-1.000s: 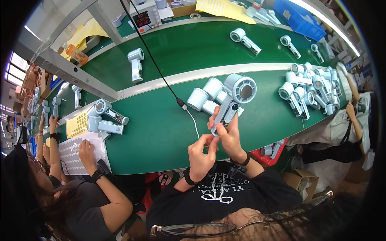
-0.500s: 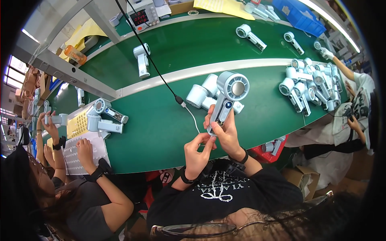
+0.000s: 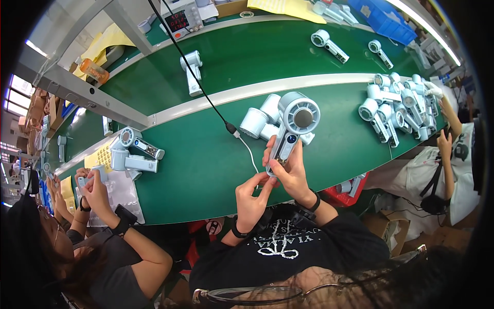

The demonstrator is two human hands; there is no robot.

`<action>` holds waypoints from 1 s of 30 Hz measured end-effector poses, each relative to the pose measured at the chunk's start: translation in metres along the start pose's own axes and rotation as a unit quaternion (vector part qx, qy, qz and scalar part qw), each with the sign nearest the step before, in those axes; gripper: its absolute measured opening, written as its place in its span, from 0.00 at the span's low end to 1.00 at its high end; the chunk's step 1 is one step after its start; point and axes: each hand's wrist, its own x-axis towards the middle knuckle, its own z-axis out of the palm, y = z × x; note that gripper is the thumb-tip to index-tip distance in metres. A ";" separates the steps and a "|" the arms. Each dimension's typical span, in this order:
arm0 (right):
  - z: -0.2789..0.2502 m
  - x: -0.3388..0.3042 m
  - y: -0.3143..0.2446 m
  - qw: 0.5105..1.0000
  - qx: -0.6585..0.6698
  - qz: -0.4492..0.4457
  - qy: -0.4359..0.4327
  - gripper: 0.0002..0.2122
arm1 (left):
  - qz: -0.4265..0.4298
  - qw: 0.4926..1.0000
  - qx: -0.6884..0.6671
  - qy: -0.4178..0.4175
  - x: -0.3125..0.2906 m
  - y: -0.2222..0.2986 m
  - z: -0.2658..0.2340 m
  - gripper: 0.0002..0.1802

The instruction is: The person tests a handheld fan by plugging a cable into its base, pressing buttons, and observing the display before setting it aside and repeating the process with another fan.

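Observation:
A pale blue handheld fan (image 3: 298, 119) stands nearly upright in front of me, its round head at the top and a small lit display on its handle. My right hand (image 3: 292, 172) is wrapped round the lower handle. At the handle's bottom end, my left hand (image 3: 250, 202) pinches the end of a white cable (image 3: 250, 151); the plug itself is hidden by the fingers. That cable joins a black cord (image 3: 210, 100) hanging from above. Just behind the held fan, more fans (image 3: 254, 122) lie on the green table.
A large heap of fans (image 3: 399, 110) lies to the right. Beyond a metal rail, the green belt (image 3: 257, 56) carries spaced fans. A co-worker's hands (image 3: 95, 190) work at the left beside fans (image 3: 135, 154). A red bin (image 3: 346, 191) sits below the table edge.
Fans on the belt have shifted right. The left co-worker's hands have changed position round a pale part. At far right, a gloved hand has come from the belt to the heap. My hands barely moved.

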 end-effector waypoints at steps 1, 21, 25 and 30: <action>0.000 0.000 0.000 1.000 0.000 0.000 0.000 0.31 | 0.000 1.000 0.000 0.000 0.000 -0.001 -0.001 0.05; -0.009 0.082 -0.039 0.994 -0.065 0.069 -0.051 0.23 | -0.038 0.995 -0.097 -0.002 0.029 -0.001 -0.012 0.06; -0.071 0.218 -0.029 0.934 -0.296 -0.157 0.122 0.23 | -0.088 0.988 -0.128 0.011 0.008 -0.006 -0.032 0.07; -0.153 0.316 0.026 0.722 -0.683 -0.103 0.053 0.36 | -0.031 0.997 -0.067 0.015 0.012 0.001 -0.037 0.08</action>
